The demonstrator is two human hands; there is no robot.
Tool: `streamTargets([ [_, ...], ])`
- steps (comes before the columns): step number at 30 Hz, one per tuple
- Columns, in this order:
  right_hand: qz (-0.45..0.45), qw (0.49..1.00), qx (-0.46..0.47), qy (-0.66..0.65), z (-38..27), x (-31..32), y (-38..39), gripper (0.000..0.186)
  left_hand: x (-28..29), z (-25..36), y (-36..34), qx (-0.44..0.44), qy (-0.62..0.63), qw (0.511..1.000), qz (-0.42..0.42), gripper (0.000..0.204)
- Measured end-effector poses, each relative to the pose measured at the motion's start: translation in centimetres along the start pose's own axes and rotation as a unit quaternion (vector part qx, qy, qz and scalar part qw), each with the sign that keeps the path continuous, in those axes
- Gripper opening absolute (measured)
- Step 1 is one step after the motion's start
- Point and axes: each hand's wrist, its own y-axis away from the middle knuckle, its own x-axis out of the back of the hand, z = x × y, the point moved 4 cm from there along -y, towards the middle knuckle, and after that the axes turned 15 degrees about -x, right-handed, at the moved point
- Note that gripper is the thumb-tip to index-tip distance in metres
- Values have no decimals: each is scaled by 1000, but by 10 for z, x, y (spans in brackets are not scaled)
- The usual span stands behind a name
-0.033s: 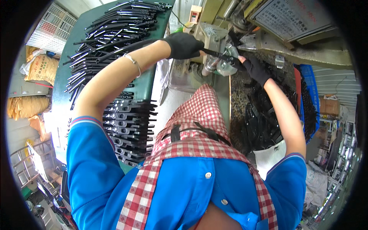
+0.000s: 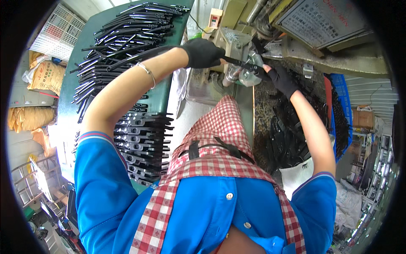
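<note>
My left hand point(image 2: 202, 54), in a black glove, is closed on one end of a long black part point(image 2: 237, 62) at the upper middle. My right hand point(image 2: 282, 79), also gloved with bare fingertips, grips the part's other end. The part lies across a metal machine fixture point(image 2: 232, 76), beside a clear plastic piece point(image 2: 249, 76). Under the fixture is a grey metal machine base point(image 2: 203, 93). My red checked apron point(image 2: 215, 127) reaches up toward it.
A green table point(image 2: 69, 122) on the left holds many black rods point(image 2: 118, 34) and rows of black brackets point(image 2: 139, 135). Dark parts point(image 2: 283, 135) lie right, beside a blue crate point(image 2: 340, 84). A machine housing with a plate point(image 2: 317, 25) overhangs the upper right.
Both hands and the black part have shifted very slightly down in the picture. My grip looks the same.
</note>
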Motion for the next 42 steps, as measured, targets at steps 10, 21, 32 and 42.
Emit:
streamTargets([
  [10,119,947,293,-55,-92,-1,115,6,-10,-9,15,46,5,997,68,34],
  [21,85,994,-18,64,2,-92,-10,30,5,-3,19,30,46,989,137,38],
  [32,11,974,-135,184,0,-118,-66,32,-10,40,190,156,163,970,86,19],
  [42,38,999,-20,16,50,-135,-84,19,-104,120,420,460,151,873,61,19],
])
